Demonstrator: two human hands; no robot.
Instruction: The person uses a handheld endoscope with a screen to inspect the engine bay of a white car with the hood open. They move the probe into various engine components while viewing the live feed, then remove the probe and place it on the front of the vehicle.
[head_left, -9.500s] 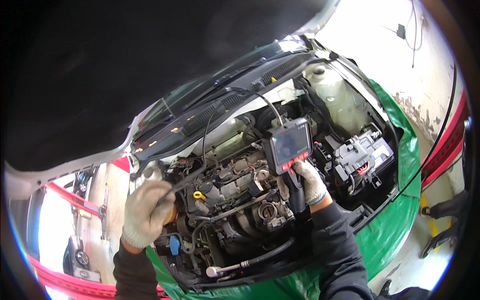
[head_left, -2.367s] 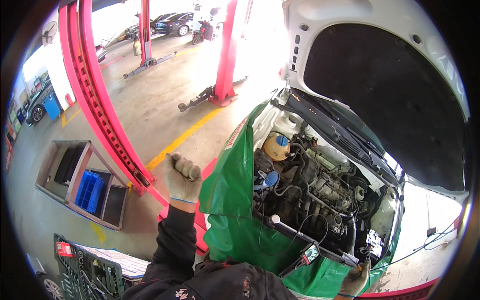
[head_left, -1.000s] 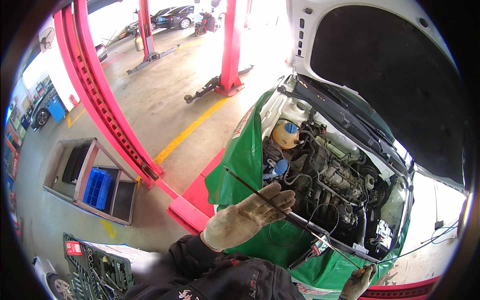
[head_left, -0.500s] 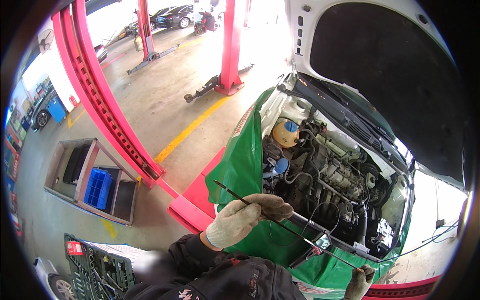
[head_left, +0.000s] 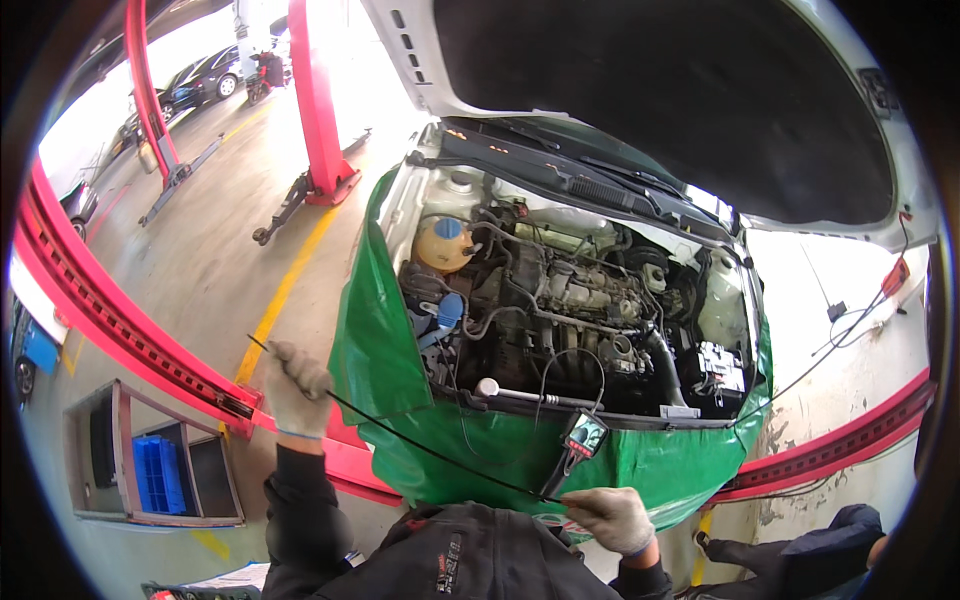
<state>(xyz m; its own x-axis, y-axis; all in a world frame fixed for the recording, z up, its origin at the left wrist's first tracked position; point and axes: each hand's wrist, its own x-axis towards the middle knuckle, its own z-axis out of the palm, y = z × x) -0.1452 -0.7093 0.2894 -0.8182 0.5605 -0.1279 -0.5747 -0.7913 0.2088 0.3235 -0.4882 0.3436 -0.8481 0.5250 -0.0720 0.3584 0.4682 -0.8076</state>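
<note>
A long, thin black rod [head_left: 430, 453] spans the space between my two gloved hands, bowing slightly. My left hand [head_left: 298, 385] is closed around its upper part, with a short tip sticking out beyond the fist. My right hand [head_left: 608, 518] pinches the lower end, in front of my chest. Just beyond the right hand, a handheld inspection camera [head_left: 583, 436] with a lit screen leans on the green cover [head_left: 370, 340]. Its thin cable loops over the open engine bay [head_left: 580, 290]. A silver ratchet handle [head_left: 520, 397] lies along the bay's front edge.
The raised hood [head_left: 660, 60] hangs over the bay. Red lift beams [head_left: 120, 300] run along the left, with a metal cart [head_left: 122, 450] holding a blue crate [head_left: 165, 475]. Another person's dark-clothed body [head_left: 800, 560] is at the lower right. A red-handled tool [head_left: 895, 278] hangs near the hood.
The view has swung right. My left hand has moved outward to the left, farther from the engine bay. Both hands stay on the rod, which now bends more.
</note>
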